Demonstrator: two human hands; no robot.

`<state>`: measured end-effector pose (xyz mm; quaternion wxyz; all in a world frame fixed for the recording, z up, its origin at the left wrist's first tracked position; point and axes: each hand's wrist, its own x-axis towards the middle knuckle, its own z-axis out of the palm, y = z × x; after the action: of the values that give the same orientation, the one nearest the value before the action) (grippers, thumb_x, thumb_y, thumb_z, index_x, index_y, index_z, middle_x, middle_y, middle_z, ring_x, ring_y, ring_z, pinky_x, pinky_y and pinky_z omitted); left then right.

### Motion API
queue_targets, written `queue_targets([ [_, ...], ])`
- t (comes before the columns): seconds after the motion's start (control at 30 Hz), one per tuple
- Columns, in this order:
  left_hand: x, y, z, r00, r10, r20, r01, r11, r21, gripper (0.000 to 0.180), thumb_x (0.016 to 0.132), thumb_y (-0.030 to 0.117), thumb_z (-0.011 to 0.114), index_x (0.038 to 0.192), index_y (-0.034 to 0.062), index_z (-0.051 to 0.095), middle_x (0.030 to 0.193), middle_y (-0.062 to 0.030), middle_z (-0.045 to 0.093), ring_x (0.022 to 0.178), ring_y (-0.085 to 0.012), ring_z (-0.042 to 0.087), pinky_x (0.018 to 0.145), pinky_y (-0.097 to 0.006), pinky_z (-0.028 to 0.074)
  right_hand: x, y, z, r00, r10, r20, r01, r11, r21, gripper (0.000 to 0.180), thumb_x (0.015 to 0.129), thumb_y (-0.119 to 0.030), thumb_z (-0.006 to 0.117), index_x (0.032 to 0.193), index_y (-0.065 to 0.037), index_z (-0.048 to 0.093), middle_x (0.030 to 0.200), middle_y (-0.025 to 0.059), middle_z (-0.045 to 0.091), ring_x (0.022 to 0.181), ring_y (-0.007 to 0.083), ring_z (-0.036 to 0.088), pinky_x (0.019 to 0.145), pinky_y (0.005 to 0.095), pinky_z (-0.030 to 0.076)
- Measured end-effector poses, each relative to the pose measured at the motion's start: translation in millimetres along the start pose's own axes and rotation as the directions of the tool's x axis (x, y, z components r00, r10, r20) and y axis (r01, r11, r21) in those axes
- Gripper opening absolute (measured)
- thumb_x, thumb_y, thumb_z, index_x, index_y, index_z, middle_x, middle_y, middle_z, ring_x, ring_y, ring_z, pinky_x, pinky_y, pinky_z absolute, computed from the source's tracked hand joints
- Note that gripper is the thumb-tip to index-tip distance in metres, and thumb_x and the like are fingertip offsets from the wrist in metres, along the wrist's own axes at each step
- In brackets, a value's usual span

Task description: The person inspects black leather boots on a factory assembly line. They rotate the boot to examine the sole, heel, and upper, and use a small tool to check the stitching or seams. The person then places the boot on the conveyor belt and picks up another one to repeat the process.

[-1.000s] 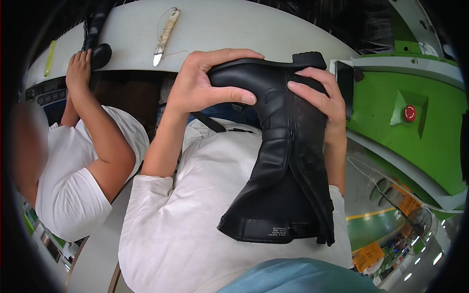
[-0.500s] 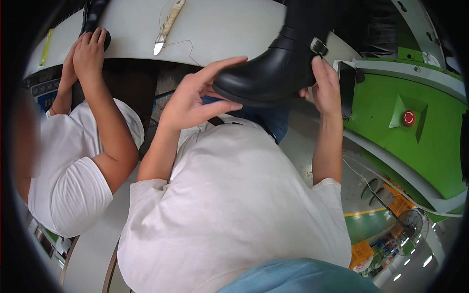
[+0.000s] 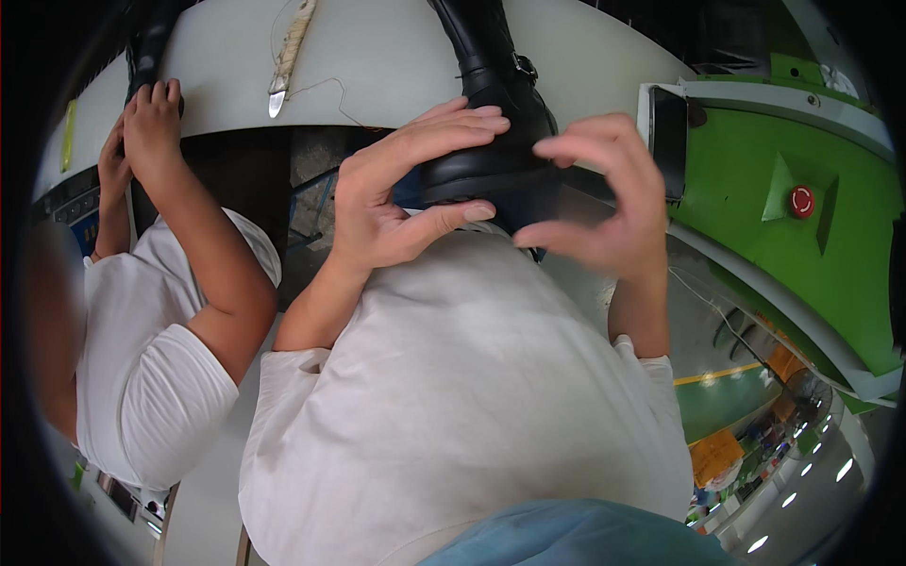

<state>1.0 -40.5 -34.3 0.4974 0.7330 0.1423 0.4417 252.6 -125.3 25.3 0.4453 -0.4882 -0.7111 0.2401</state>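
A black leather boot (image 3: 505,156) with a buckled ankle strap points its toe toward me. Its shaft runs away over the white table, and the foot part juts past the near edge. My left hand (image 3: 377,198) grips the toe from the left, fingers over the upper and thumb below the sole. On the other side my right hand (image 3: 618,203) is open and slightly blurred, its fingers and thumb curved apart beside the boot. Its fingertips are close to the upper; whether they touch it I cannot tell.
On the white table (image 3: 377,57) lies a knife (image 3: 292,52) with a wrapped handle, a loose thread next to it. At left a co-worker's hands (image 3: 151,127) hold another black boot (image 3: 148,52). A green machine (image 3: 736,208) with a red button (image 3: 801,201) stands at right.
The boot has turned from sideways to toe-toward-me, its shaft swinging left over the table. My right hand has let go of the heel area and opened. My left hand stays at the toe.
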Motion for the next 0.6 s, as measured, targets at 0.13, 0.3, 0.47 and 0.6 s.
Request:
queue_targets([
  [0.13, 17.5, -6.6, 19.5, 0.999, 0.052, 0.009, -0.050, 0.992, -0.115, 0.057, 0.093, 0.008, 0.088, 0.141, -0.0082, 0.062, 0.136, -0.0334, 0.075, 0.139, -0.0491, 0.069, 0.129, -0.067, 0.039, -16.4, 15.1, 20.5, 0.983, -0.035, -0.179, 0.011, 0.991, -0.134, 0.060, 0.068, -0.017, 0.107, 0.116, -0.009, 0.073, 0.110, 0.0087, 0.070, 0.092, 0.0242, 0.068, 0.076, 0.0360, 0.059],
  [0.3, 32.6, -8.6, 26.7, 0.993, 0.079, 0.085, -0.077, 0.997, -0.024, 0.057, 0.097, 0.015, 0.088, 0.142, -0.0063, 0.059, 0.134, -0.0329, 0.075, 0.136, -0.0478, 0.071, 0.128, -0.067, 0.041, -15.4, 15.8, 15.0, 0.967, -0.097, -0.235, 0.055, 0.983, -0.177, 0.056, 0.068, -0.013, 0.106, 0.111, -0.009, 0.071, 0.104, 0.0084, 0.071, 0.088, 0.0257, 0.067, 0.073, 0.0369, 0.056],
  [0.47, 39.6, -9.4, 31.7, 0.996, 0.086, 0.015, -0.086, 0.996, 0.034, 0.056, 0.089, 0.019, 0.096, 0.134, 0.0002, 0.067, 0.126, -0.0177, 0.082, 0.119, -0.0354, 0.081, 0.118, -0.058, 0.056, -13.5, 17.3, 13.2, 0.976, -0.035, -0.216, 0.022, 0.998, -0.062, 0.052, 0.066, -0.010, 0.104, 0.103, -0.008, 0.068, 0.094, 0.0057, 0.070, 0.083, 0.0262, 0.066, 0.074, 0.0385, 0.056],
  [0.6, 42.6, -14.7, 28.9, 0.993, 0.118, 0.005, -0.118, 0.992, 0.048, 0.058, 0.085, 0.023, 0.100, 0.129, 0.0004, 0.070, 0.120, -0.0172, 0.084, 0.115, -0.0349, 0.082, 0.116, -0.058, 0.057, -5.6, 26.7, 14.4, 0.975, -0.117, -0.188, 0.112, 0.993, -0.036, 0.051, 0.064, -0.009, 0.103, 0.097, -0.009, 0.064, 0.089, 0.0038, 0.069, 0.081, 0.0256, 0.065, 0.080, 0.0431, 0.057],
])
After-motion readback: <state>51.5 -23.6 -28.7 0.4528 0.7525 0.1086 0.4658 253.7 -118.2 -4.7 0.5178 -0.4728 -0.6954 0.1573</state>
